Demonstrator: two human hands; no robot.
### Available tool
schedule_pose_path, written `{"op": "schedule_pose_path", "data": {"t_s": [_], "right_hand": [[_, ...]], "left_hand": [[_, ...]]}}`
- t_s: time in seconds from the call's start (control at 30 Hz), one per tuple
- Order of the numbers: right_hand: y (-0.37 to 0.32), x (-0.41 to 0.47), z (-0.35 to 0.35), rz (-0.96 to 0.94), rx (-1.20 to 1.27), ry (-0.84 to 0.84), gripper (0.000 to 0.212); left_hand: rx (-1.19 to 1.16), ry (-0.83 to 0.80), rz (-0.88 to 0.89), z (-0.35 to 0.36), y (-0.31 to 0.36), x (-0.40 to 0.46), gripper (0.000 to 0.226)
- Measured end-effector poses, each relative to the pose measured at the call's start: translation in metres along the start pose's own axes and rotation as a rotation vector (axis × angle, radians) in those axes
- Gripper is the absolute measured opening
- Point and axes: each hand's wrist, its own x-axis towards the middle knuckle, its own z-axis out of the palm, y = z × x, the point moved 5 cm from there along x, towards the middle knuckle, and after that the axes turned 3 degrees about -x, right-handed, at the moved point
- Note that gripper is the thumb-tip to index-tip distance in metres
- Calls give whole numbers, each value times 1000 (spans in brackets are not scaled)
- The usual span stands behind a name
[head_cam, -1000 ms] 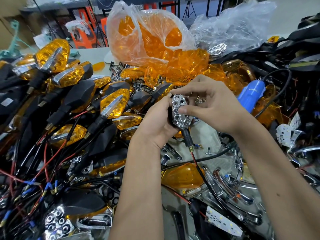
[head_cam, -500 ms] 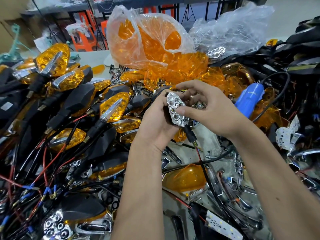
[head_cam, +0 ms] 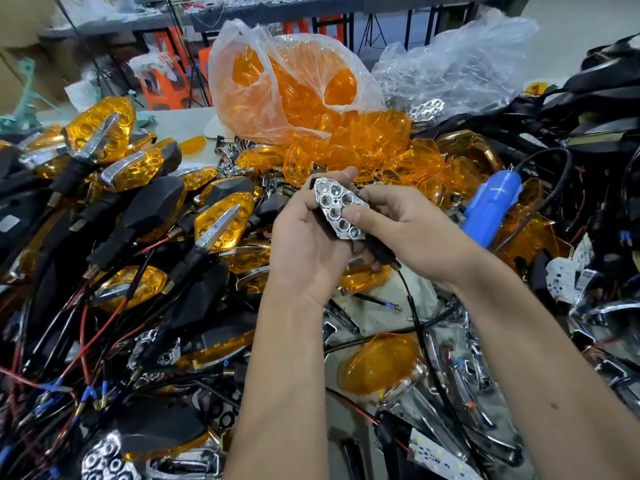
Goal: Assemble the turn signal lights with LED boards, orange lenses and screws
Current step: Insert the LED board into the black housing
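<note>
My left hand (head_cam: 304,244) grips the turn signal housing (head_cam: 341,211) above mid-bench; right hand (head_cam: 398,230) thumb presses its chrome reflector down. Seating step, I judge. Next: an orange lens (head_cam: 379,362), aligned.

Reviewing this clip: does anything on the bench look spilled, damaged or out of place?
Nothing looks damaged. The plastic bag lies open with orange lenses spilling onto the bench, and finished lights lie piled with tangled wires. Both hands hold a housing with its chrome reflector seated.
</note>
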Motion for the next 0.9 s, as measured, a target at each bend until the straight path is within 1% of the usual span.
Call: {"op": "schedule_pose_path", "data": {"t_s": [0.1, 0.17, 0.2, 0.27, 0.33, 0.4, 0.47, 0.53, 0.63, 0.73, 0.8, 0.9], "right_hand": [[-2, 1, -1, -47, 23, 34, 18], [-2, 1, -2, -69, 21, 55, 21], [-1, 1, -2, -69, 37, 66, 21], [1, 1, -5, -57, 61, 88, 21], [4, 1, -8, -55, 37, 105, 23], [7, 1, -11, -49, -3, 124, 27], [10, 1, -14, -48, -42, 148, 29], [12, 2, -16, -61, -73, 172, 30], [13, 3, -20, -85, -92, 218, 30], [16, 2, -24, -68, -71, 250, 31], [19, 2, -24, -26, -11, 220, 31], [23, 2, -19, 35, 88, 148, 23]], "left_hand": [[-111, -19, 6, 3, 0, -2, 25], [-190, -74, 3, 4, 0, -4, 29], [-218, -110, -1, 5, 1, -4, 35], [-218, -175, -6, 7, 4, -5, 43], [-106, -189, 18, 6, 7, -3, 38], [103, -134, 65, 0, 8, 0, 28], [319, -69, 138, -9, 10, 3, 27], [445, -38, 209, -14, 11, 4, 28], [521, -3, 298, -16, 13, 5, 29], [587, 14, 321, -18, 14, 5, 32], [604, -4, 309, -18, 14, 5, 32], [623, 12, 313, -18, 14, 4, 29]]}}
